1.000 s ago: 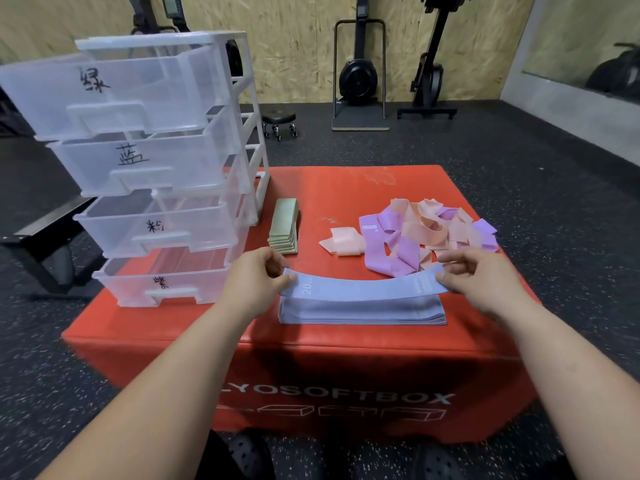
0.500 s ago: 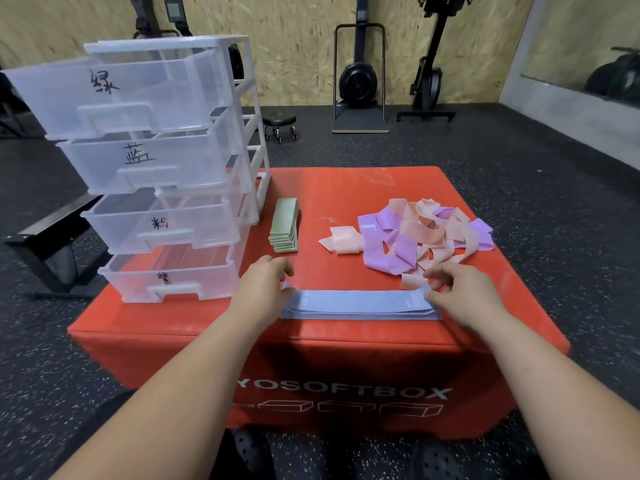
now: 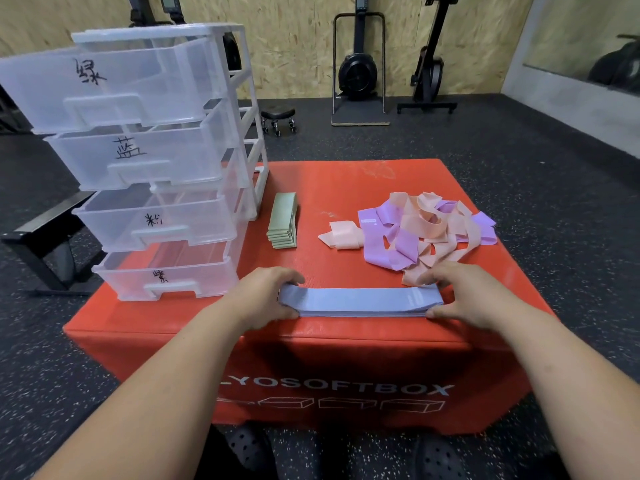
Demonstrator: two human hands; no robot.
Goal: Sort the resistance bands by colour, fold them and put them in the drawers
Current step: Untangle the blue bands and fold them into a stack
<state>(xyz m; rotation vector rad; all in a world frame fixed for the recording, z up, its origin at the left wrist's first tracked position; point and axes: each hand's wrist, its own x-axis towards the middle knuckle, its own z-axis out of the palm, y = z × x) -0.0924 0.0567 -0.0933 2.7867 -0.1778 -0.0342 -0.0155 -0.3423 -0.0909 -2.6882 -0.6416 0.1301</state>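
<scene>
The blue bands (image 3: 360, 302) are gripped at both ends by the left hand (image 3: 263, 296) and right hand (image 3: 460, 296). Squaring before folding is probably intended.

Matt stretchy cloth blue bands (image 3: 360, 302), translucent glossy plastic drawers (image 3: 138, 161), textured red vinyl box (image 3: 346, 358)

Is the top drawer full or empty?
Empty. The top drawer is clear plastic and nothing shows inside; the green bands lie stacked on the red box.
</scene>
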